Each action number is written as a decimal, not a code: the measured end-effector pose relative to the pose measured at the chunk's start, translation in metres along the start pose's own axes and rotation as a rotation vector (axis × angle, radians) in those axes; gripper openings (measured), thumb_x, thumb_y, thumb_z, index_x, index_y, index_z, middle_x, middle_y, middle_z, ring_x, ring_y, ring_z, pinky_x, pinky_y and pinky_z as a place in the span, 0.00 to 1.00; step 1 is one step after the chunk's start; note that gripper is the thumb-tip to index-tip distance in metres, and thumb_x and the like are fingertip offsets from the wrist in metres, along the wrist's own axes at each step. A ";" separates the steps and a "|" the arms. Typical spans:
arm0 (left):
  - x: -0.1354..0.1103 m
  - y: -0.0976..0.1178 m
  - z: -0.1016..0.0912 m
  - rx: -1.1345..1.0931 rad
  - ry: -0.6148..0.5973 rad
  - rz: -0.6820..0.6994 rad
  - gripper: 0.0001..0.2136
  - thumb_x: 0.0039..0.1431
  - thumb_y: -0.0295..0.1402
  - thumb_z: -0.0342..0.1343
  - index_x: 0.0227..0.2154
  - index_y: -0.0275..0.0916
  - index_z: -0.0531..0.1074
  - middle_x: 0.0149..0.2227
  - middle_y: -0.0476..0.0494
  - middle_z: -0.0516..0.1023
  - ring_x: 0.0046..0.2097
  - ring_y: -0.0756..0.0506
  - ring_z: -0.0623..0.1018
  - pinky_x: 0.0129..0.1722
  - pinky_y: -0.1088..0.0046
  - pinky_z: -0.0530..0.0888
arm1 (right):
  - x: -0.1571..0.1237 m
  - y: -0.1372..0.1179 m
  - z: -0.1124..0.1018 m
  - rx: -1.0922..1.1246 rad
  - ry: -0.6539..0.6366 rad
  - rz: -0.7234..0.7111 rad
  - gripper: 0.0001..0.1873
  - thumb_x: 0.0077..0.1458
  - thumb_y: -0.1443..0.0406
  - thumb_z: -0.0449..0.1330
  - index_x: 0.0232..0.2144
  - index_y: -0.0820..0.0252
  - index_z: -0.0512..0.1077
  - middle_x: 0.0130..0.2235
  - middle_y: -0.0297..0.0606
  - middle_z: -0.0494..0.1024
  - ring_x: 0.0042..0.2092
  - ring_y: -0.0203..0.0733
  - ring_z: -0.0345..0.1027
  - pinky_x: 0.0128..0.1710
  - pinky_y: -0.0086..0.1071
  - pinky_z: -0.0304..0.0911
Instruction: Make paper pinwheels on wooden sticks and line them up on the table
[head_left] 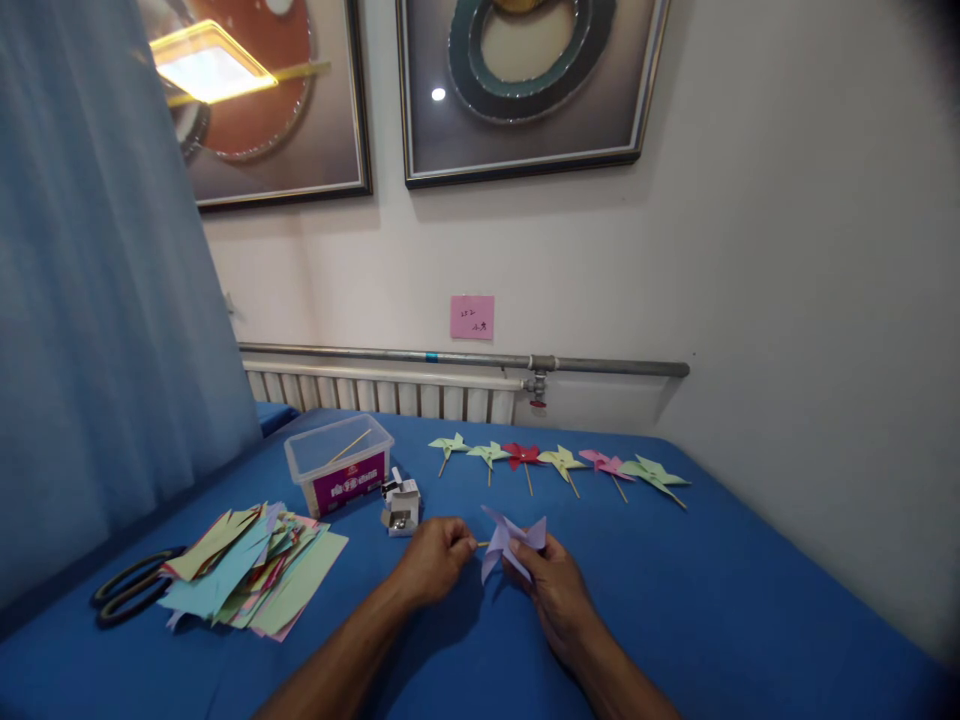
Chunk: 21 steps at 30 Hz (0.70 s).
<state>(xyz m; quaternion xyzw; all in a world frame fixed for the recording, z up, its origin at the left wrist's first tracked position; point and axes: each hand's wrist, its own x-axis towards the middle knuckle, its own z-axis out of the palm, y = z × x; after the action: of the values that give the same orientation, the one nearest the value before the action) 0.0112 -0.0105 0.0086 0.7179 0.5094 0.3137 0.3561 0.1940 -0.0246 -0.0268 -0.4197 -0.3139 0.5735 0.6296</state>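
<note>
A lilac paper pinwheel is held just above the blue tablecloth between both hands. My right hand grips the pinwheel's folded blades from below and behind. My left hand is closed in a pinch on the thin wooden stick that meets the pinwheel from the left. The stick is mostly hidden by my fingers.
Several finished pinwheels lie in a row farther back. A clear plastic box of sticks and a small white box stand at left centre. A pile of coloured cut paper and black scissors lie at left. A radiator runs along the wall.
</note>
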 end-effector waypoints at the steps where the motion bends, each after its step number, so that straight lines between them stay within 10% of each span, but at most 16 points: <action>1: 0.000 0.000 0.000 0.005 0.006 0.002 0.08 0.59 0.33 0.51 0.26 0.37 0.70 0.23 0.52 0.66 0.28 0.50 0.65 0.29 0.73 0.57 | 0.001 0.000 0.000 -0.001 0.001 -0.004 0.18 0.33 0.61 0.78 0.30 0.58 0.81 0.31 0.34 0.82 0.33 0.41 0.75 0.37 0.33 0.71; 21: -0.002 0.003 0.003 0.000 0.028 0.022 0.08 0.59 0.32 0.51 0.27 0.37 0.70 0.23 0.53 0.65 0.28 0.49 0.65 0.30 0.72 0.58 | 0.010 0.011 -0.009 -0.054 -0.008 -0.047 0.20 0.35 0.58 0.77 0.33 0.59 0.81 0.31 0.35 0.83 0.33 0.43 0.73 0.38 0.34 0.68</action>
<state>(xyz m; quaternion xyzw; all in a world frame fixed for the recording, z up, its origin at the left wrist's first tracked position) 0.0146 -0.0138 0.0093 0.7189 0.5065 0.3275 0.3455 0.1986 -0.0168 -0.0416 -0.4267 -0.3417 0.5515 0.6301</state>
